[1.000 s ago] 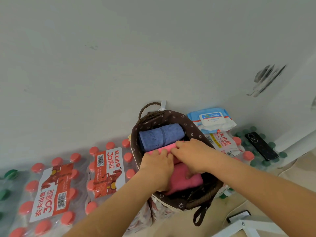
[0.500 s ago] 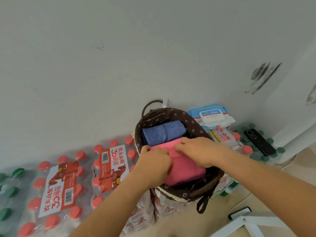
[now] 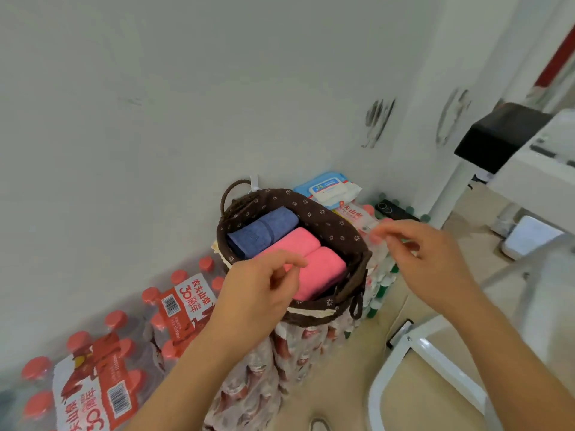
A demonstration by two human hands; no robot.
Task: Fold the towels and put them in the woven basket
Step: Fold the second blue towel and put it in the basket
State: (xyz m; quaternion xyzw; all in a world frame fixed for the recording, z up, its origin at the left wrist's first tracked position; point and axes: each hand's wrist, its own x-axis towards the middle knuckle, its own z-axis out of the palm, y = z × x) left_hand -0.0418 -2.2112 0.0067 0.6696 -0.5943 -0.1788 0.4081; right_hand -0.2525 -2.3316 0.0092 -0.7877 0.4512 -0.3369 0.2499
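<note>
Oval woven basket (image 3: 326, 227), brown flower-print lining, holds three plush folded towels side by side: blue towel (image 3: 264, 230) farthest, pink towel (image 3: 292, 244) in the middle, second pink towel (image 3: 323, 270) nearest. Left hand (image 3: 258, 293) and right hand (image 3: 429, 259) hover at rim, fingers loosely curled, holding nothing.

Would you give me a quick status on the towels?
Left hand, right hand empty, by woven basket. Blue towel, pink towel folded inside. Nothing in the way.

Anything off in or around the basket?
Nothing askew inside: blue towel and pink towels lie folded side by side in the woven basket. Only oddity: dark scuff marks on the wall to its right.
</note>
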